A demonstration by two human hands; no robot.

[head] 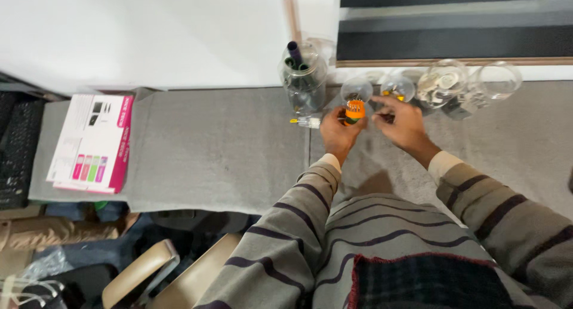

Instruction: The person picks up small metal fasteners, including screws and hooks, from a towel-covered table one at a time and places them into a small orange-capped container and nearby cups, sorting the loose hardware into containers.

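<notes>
My left hand [338, 133] grips a small orange object with a dark lower part [354, 112], held upright over the grey mat [215, 148]. Just to the right, my right hand [404, 124] has its fingers pinched together near the orange object; whether it holds anything is too small to tell. Both hands sit right in front of a row of small clear cups [356, 89] at the far edge of the mat. A tiny clear piece with a yellow tip [305, 123] lies on the mat left of my left hand.
A clear jar holding dark pens [303, 76] stands behind my left hand. More clear cups and bowls [444, 82] line the far right. A pink and white box [92, 143] lies at the left, a black keyboard [18, 148] beyond it. Chair parts [173, 273] show below.
</notes>
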